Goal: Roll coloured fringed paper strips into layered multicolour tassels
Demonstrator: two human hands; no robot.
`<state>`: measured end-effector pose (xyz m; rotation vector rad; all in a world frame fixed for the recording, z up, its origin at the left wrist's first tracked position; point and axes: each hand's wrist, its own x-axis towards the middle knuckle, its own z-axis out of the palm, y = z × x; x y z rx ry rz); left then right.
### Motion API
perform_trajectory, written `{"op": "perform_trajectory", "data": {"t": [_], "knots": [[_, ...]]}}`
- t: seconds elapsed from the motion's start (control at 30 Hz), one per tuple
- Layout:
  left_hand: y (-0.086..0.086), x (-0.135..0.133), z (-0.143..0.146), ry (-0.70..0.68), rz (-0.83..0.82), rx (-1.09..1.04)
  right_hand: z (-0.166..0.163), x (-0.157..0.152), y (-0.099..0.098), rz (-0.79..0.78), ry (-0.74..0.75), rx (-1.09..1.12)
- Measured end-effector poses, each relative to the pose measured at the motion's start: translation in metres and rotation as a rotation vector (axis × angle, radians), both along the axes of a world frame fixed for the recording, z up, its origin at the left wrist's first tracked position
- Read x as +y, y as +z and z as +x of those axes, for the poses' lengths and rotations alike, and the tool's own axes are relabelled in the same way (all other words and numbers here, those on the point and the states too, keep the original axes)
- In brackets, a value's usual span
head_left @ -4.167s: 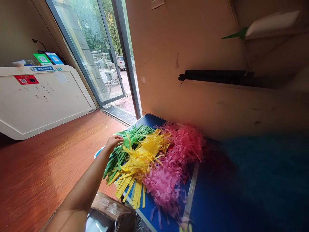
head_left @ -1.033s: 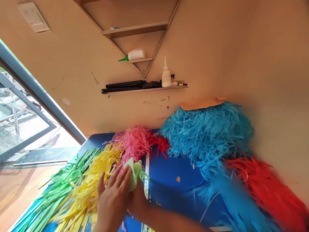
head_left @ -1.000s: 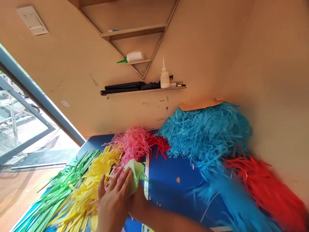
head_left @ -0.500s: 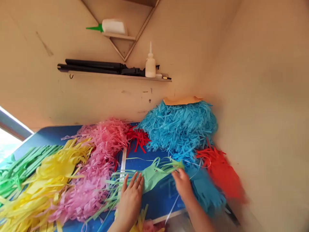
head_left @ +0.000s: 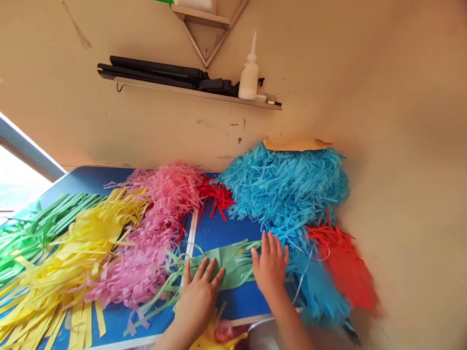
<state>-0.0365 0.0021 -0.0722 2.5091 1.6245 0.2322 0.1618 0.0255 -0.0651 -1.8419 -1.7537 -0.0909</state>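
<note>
A light green sheet of fringed tissue paper point(head_left: 233, 267) lies spread on the blue table point(head_left: 251, 304), its cut strips trailing to the left and right. My left hand point(head_left: 202, 287) rests flat on its left part, fingers spread. On the right end of the fringe lies my right hand point(head_left: 270, 265), palm down with fingers stretched out. Thin white string point(head_left: 302, 277) loops on the table just right of my right hand. Blue fringed paper point(head_left: 292, 189) is heaped behind and beside that hand.
Pink fringe point(head_left: 160, 233), yellow fringe point(head_left: 95, 228) and green fringe point(head_left: 47, 223) lie to the left. Red fringe point(head_left: 346, 267) sits at the right near the wall. Above, a narrow shelf point(head_left: 175, 92) holds a black hair straightener point(head_left: 156, 70) and a white squeeze bottle point(head_left: 249, 78).
My right hand has let go of the green fringe's right end and now lies flat on it. The sheet lies flatter. The view has tilted down.
</note>
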Motion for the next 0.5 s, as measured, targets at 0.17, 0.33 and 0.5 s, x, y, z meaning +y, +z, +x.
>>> {"op": "perform_trajectory", "data": {"t": [0.17, 0.33, 0.5], "knots": [[0.0, -0.001, -0.003, 0.028, -0.009, -0.033, -0.006, -0.015, 0.011, -0.124, 0.459, 0.017], [-0.001, 0.0, -0.003, 0.033, 0.035, -0.092, -0.006, -0.016, 0.007, -0.124, 0.508, -0.011], [0.005, 0.005, -0.012, 0.025, 0.072, -0.138, -0.005, -0.001, -0.005, -0.38, 0.718, 0.066]]}}
